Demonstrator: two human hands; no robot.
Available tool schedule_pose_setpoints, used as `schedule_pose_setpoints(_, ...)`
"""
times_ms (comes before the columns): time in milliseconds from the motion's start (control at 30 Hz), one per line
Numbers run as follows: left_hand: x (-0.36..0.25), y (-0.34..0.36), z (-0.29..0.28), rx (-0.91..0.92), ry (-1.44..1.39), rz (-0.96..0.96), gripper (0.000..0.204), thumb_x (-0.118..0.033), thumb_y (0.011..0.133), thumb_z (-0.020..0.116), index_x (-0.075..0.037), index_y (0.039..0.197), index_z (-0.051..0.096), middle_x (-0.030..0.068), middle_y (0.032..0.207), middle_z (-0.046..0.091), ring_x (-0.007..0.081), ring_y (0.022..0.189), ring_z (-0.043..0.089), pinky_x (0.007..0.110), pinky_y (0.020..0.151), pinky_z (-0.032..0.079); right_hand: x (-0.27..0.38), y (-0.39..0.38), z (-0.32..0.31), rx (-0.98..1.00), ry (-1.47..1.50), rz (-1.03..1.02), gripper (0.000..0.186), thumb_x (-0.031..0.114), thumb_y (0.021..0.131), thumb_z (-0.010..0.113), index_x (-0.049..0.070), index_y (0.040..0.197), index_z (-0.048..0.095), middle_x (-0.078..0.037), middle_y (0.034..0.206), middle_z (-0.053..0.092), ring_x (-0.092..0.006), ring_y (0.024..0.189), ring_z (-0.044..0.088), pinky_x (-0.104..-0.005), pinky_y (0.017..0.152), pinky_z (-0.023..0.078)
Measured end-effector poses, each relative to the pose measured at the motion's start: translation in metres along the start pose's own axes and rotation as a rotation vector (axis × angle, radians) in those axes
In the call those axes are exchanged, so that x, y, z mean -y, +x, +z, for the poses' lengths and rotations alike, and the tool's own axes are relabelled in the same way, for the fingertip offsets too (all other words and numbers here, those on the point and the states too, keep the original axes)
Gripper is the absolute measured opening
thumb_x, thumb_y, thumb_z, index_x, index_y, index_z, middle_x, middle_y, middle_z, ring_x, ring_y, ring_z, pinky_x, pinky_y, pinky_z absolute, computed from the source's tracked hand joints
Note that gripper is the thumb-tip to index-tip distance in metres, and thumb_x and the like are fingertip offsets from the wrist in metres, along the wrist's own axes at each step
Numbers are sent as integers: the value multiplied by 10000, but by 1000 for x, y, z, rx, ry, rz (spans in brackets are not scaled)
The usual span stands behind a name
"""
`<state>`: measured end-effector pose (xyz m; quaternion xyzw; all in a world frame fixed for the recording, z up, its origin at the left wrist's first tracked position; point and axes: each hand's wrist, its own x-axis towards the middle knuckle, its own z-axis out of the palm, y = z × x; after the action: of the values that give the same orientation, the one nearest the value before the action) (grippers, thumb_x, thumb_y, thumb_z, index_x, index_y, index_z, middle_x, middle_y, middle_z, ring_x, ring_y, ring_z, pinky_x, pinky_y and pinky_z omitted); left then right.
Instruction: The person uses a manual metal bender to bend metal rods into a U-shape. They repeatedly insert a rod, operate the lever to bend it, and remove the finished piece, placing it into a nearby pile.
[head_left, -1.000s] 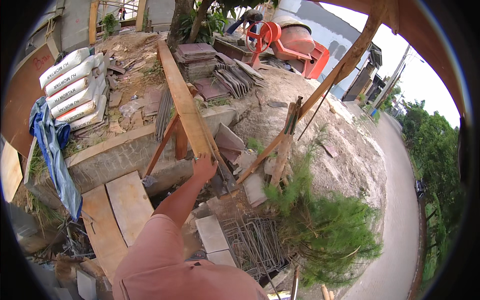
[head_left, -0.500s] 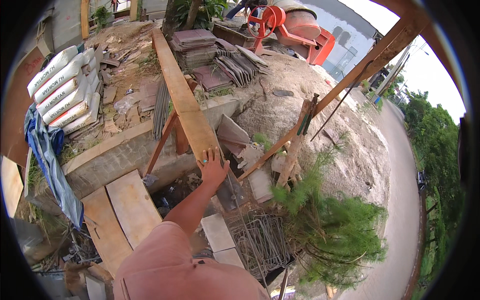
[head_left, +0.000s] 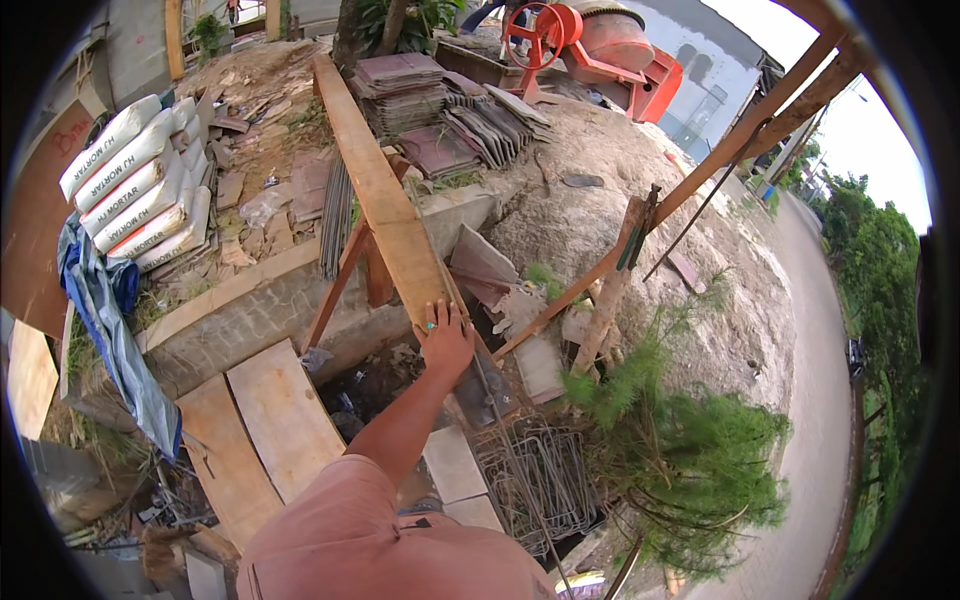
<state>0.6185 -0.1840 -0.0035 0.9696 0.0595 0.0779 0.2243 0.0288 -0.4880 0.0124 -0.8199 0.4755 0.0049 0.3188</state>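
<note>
Brown plank point(head_left: 380, 190), seemingly being steadied under the left hand point(head_left: 449, 347), fingers point(head_left: 442, 313) spread, clasping nothing; moving it would call for gripping.

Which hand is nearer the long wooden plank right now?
Left. The left hand rests on the near part of the long wooden plank, fingers spread; the right hand is out of view, so I can't tell where it is relative to the plank.

Bright, diffuse daylight whitens the sky point(head_left: 885, 150) — shadows faint, edges bowed into black, roadside trees point(head_left: 885, 290) perhaps slightly blurred.
</note>
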Motion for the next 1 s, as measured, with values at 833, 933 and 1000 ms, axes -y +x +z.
schedule_pose_setpoints(833, 2, 1, 1, -17, 15, -4, 631, -429, 932, 445, -79, 1446, 340, 101, 1530, 249, 311, 1436, 157, 636, 1075, 232, 4, -8, 24, -79, -3, -139, 329, 235, 863, 660, -40, 1043, 646, -224, 815, 662, -257, 702, 580, -404, 632, 461)
schedule_pose_setpoints(933, 3, 2, 1, -13, 15, -7, 636, -432, 932, 444, -79, 1449, 333, 100, 1534, 242, 312, 1438, 152, 637, 1077, 228, 25, -15, 18, -76, -4, -165, 303, 228, 857, 668, -35, 1003, 636, -197, 790, 649, -247, 684, 551, -390, 633, 462)
schedule_pose_setpoints(1000, 4, 3, 2, -18, 16, -8, 640, -435, 932, 443, -77, 1450, 330, 101, 1534, 241, 313, 1438, 150, 638, 1078, 226, -2, -6, 25, -87, 6, -290, 278, 227, 841, 685, -23, 946, 627, -185, 777, 636, -268, 685, 559, -395, 641, 463)
